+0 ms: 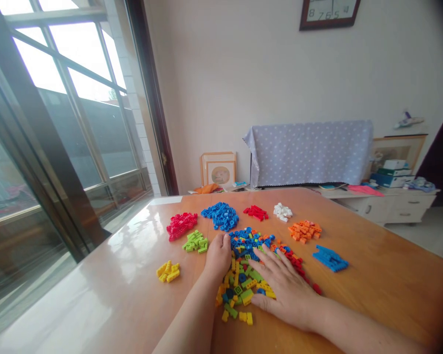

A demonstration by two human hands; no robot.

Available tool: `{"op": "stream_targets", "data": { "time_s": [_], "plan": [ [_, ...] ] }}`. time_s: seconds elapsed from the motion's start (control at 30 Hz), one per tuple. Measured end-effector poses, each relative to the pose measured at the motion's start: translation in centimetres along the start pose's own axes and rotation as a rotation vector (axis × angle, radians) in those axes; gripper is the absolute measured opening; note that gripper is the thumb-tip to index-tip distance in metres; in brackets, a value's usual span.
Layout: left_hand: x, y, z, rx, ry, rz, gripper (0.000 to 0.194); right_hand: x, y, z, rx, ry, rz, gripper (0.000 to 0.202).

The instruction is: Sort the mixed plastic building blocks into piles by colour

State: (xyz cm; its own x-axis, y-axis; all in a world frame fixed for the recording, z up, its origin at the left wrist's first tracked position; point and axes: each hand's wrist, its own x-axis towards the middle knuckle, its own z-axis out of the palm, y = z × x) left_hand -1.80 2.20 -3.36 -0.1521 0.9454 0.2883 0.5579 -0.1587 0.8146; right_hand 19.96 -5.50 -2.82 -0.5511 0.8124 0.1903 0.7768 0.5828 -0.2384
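We spread the fingers of our right hand (286,289) apart over the mixed bricks (246,284), while our left hand (218,256) curls at their left edge, its grip impossible to tell. Left of its fingers sit yellow bricks (168,271), then lime bricks (195,242); right of the spread fingers, blue strips (330,258), then orange bricks (304,231). Beyond both hands we see blue rings (220,216) and white pieces (282,212) on the table (125,295).

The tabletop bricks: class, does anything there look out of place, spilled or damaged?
The mixed pile by the left hand and right hand looks odd: its colours are jumbled, while the surrounding heaps each show one colour. Yellow bricks straggle at its near edge. No damage is visible.
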Motion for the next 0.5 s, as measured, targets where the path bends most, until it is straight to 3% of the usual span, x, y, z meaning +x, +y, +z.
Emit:
{"op": "stream_targets", "data": {
  "time_s": [0.33,0.5],
  "plan": [
    [0.5,-1.0,-0.5,-0.351,0.048,-0.185,0.056,0.4,0.6,-0.1,0.071,0.067,0.078,0.060],
    [0.5,-1.2,-0.6,-0.410,0.044,-0.234,0.056,1.2,1.4,-1.2,0.191,0.134,0.145,0.050]
  ]
}}
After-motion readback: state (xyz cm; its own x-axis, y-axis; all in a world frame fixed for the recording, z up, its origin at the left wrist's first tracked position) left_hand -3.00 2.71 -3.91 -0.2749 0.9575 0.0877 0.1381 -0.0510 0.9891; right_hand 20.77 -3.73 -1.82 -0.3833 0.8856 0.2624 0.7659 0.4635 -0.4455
